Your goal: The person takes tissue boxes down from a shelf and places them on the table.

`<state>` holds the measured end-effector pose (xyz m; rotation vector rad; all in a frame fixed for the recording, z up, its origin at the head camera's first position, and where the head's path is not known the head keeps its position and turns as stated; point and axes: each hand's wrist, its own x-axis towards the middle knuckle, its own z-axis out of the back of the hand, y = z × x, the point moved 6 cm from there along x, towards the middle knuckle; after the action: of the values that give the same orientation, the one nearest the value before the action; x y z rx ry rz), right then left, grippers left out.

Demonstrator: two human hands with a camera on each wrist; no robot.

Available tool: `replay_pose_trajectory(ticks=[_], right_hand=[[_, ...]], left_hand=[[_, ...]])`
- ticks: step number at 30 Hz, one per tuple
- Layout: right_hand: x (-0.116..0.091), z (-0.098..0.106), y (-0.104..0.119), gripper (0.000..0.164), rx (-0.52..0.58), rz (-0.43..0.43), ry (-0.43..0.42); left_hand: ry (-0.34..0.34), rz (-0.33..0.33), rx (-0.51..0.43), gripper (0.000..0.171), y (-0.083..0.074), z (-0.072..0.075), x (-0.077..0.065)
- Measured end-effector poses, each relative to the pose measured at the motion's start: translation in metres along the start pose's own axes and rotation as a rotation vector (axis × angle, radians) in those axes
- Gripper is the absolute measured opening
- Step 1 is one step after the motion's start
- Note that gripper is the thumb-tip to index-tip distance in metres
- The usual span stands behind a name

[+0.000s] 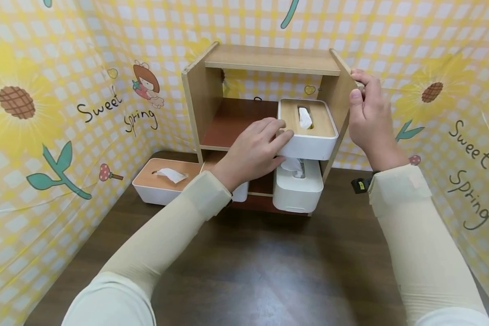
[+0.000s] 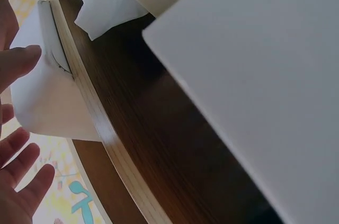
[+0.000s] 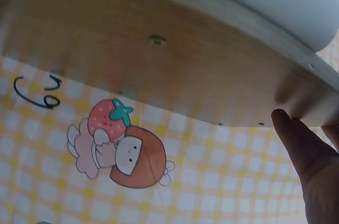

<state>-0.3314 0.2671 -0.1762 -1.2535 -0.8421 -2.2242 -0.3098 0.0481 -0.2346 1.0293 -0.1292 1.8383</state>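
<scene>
A white tissue box with a wooden lid [image 1: 311, 147] sits on the right of the upper shelf, jutting past its front edge. My left hand [image 1: 254, 149] is at the box's front left corner, fingers by the lid and thumb lower down. In the left wrist view, the fingers [image 2: 27, 152] are spread and the thumb [image 2: 24, 60] lies in front of the white box. My right hand [image 1: 371, 115] grips the upper right side panel of the wooden shelf unit [image 1: 270, 59]. The right wrist view shows a finger [image 3: 296, 139] against that panel.
Below is another white tissue box [image 1: 297, 194], also jutting forward. A partly hidden box [image 1: 240, 194] stands to its left. A tissue box with an orange-brown lid [image 1: 156, 194] rests outside the unit at left. Yellow checked cloth [image 1: 432, 27] surrounds the dark wooden surface [image 1: 261, 271].
</scene>
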Motion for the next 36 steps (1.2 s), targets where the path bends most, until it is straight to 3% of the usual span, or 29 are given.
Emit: replay_pose_trajectory(ticks=[5, 9, 14, 20, 24, 28, 36], right_hand=[[0.002, 0.003, -0.001, 0.035, 0.008, 0.009, 0.013], [0.005, 0.008, -0.005, 0.036, 0.047, -0.017, 0.081], [0.008, 0.015, -0.005, 0.04, 0.016, -0.003, 0.166], [0.006, 0.014, -0.002, 0.038, -0.024, 0.051, 0.139], [0.004, 0.01, -0.004, 0.041, -0.003, 0.003, 0.124], [0.0, 0.007, -0.006, 0.045, 0.015, -0.049, 0.143], [-0.002, 0.01, -0.005, 0.043, 0.02, -0.012, 0.197]], left_hand=[[0.058, -0.001, 0.009, 0.05, 0.001, -0.009, 0.004], [0.088, -0.008, 0.031, 0.056, 0.001, -0.015, 0.006], [0.102, -0.029, 0.043, 0.06, -0.003, -0.02, 0.007], [0.102, -0.029, 0.065, 0.061, -0.003, -0.02, 0.007], [0.117, -0.043, 0.102, 0.061, -0.003, -0.021, 0.008], [0.133, -0.06, 0.129, 0.056, -0.004, -0.022, 0.01], [0.129, -0.078, 0.154, 0.048, -0.007, -0.022, 0.013]])
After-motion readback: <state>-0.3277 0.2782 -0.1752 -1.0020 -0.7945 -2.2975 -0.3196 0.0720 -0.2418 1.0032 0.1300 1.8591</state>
